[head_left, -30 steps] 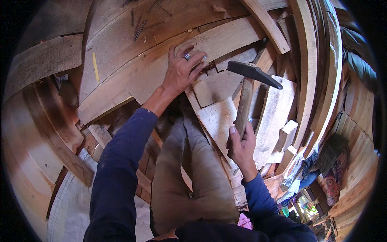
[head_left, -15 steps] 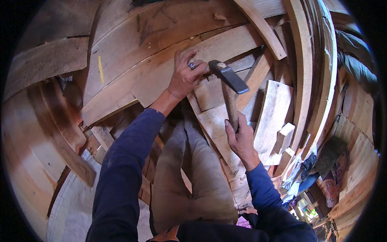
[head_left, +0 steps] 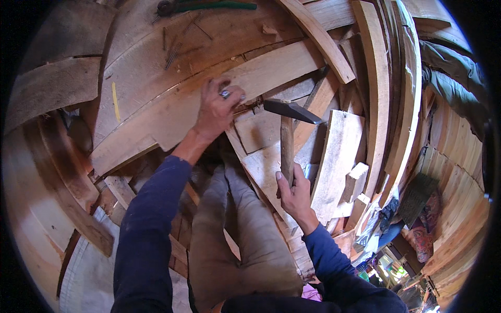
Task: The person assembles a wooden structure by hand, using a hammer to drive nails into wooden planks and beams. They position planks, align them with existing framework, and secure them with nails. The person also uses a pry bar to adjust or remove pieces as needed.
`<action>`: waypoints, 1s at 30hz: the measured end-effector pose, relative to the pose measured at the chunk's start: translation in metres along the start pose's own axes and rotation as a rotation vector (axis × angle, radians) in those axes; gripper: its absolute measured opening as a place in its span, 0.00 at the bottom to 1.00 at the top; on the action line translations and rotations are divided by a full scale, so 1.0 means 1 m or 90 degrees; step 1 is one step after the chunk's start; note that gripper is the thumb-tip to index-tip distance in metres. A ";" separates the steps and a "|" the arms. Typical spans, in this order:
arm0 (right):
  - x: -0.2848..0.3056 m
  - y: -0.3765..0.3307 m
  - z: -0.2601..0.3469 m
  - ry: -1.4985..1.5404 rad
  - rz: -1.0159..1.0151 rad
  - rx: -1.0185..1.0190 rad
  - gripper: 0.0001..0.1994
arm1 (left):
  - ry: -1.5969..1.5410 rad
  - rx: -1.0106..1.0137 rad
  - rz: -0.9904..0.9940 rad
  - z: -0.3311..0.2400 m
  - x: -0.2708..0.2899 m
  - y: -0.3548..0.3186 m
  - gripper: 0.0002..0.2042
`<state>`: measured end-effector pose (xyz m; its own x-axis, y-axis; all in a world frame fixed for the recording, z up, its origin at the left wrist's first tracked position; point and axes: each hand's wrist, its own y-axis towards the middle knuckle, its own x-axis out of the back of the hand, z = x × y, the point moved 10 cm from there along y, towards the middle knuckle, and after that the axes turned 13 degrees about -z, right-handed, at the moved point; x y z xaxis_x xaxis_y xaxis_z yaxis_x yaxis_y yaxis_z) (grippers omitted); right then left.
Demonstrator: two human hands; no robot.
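Grasping a dark-headed, wooden-handled hammer (head_left: 287, 143) in the right hand (head_left: 297, 194), closing low on its handle. Holding the hammer head-up, pointing its tapered end to the right and its blunt end toward the left hand (head_left: 218, 107); seeing a gap between head and left hand. Curling the left hand at the near edge of a long, light-brown wooden plank (head_left: 271, 68); wearing a silver-coloured ring (head_left: 225, 94) on it. Not being able to tell whether pinching anything small there, nor whether touching the plank or hovering just above.

Noting several thin, dark metal nails (head_left: 172, 56) lying loose on a wide, reddish-brown wooden board (head_left: 141, 68) beyond the plank. Finding a small, pale wood chip (head_left: 270, 29) to their right; a long, narrow green object (head_left: 216, 6) near the top edge; a short yellow stripe (head_left: 116, 101) on the left part.

Observing a narrow, light-brown wooden slat (head_left: 326, 47) crossing the plank's right end. Recording a whitish, rough-sawn plank (head_left: 336, 161) right of the hammer, with a small, pale wooden block (head_left: 356, 177) beside its right edge. Wearing navy sleeves (head_left: 146, 224) and brownish-grey trousers (head_left: 245, 261). Seeing a greyish-white sheet (head_left: 94, 276) at lower left.
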<state>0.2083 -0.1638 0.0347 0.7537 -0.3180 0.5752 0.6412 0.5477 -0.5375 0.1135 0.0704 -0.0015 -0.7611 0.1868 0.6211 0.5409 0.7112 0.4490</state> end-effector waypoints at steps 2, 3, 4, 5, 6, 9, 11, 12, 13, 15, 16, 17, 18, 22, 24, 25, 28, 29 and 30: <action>0.008 -0.003 -0.003 0.005 -0.037 0.053 0.11 | -0.005 0.031 0.001 0.011 0.015 -0.005 0.10; 0.008 -0.007 -0.003 0.009 -0.052 0.076 0.10 | -0.010 0.017 0.009 0.011 0.021 -0.005 0.09; 0.008 -0.007 -0.006 0.024 -0.043 0.053 0.10 | -0.019 0.010 0.020 0.009 0.022 -0.004 0.09; 0.008 -0.010 -0.012 0.032 -0.036 0.028 0.10 | -0.027 0.003 0.030 0.005 0.020 -0.002 0.09; 0.006 -0.010 -0.014 0.043 -0.022 0.012 0.10 | -0.026 -0.004 0.036 0.004 0.021 0.000 0.09; 0.001 -0.009 -0.019 -0.001 -0.016 0.002 0.15 | -0.049 0.024 0.024 0.011 0.023 -0.004 0.09; 0.002 -0.009 -0.020 0.016 -0.008 -0.033 0.15 | -0.089 0.054 0.008 0.014 0.023 -0.006 0.08; 0.004 -0.009 -0.020 0.030 -0.020 -0.016 0.15 | -0.115 0.070 -0.001 0.014 0.023 -0.006 0.07; 0.004 -0.008 -0.017 0.037 -0.023 -0.007 0.15 | -0.118 0.075 -0.001 0.014 0.022 -0.005 0.08; 0.004 -0.004 -0.017 0.034 -0.024 0.005 0.14 | -0.122 0.084 -0.003 0.014 0.023 -0.002 0.09; 0.005 -0.003 -0.016 0.033 -0.025 0.012 0.14 | -0.119 0.076 0.003 0.013 0.023 -0.002 0.09; 0.005 -0.003 -0.015 0.020 -0.015 -0.002 0.14 | -0.116 0.068 0.009 0.012 0.023 -0.002 0.09; 0.006 -0.002 -0.013 0.021 -0.019 0.006 0.14 | -0.113 0.059 0.015 0.011 0.023 -0.003 0.09; 0.007 0.001 -0.003 0.009 -0.008 0.002 0.14 | -0.114 0.094 0.013 0.018 0.019 -0.007 0.08; 0.001 0.007 0.003 -0.003 0.002 0.007 0.13 | -0.128 0.147 -0.015 0.025 0.023 -0.010 0.09; 0.000 0.014 0.003 -0.023 -0.009 0.035 0.13 | -0.156 0.207 -0.017 0.031 0.021 -0.014 0.09; -0.013 0.037 0.020 -0.057 -0.013 0.054 0.13 | -0.155 0.246 -0.026 0.035 0.019 -0.018 0.09; -0.019 0.044 0.025 -0.057 0.010 0.019 0.13 | -0.107 0.164 -0.020 0.030 0.017 -0.017 0.09; -0.020 0.051 0.022 -0.063 0.022 -0.016 0.12 | -0.070 0.078 -0.013 0.021 0.016 -0.016 0.09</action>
<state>0.2225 -0.1129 0.0090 0.7589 -0.2206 0.6127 0.6190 0.5367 -0.5734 0.0852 0.0761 -0.0118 -0.8095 0.2399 0.5358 0.4826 0.7917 0.3746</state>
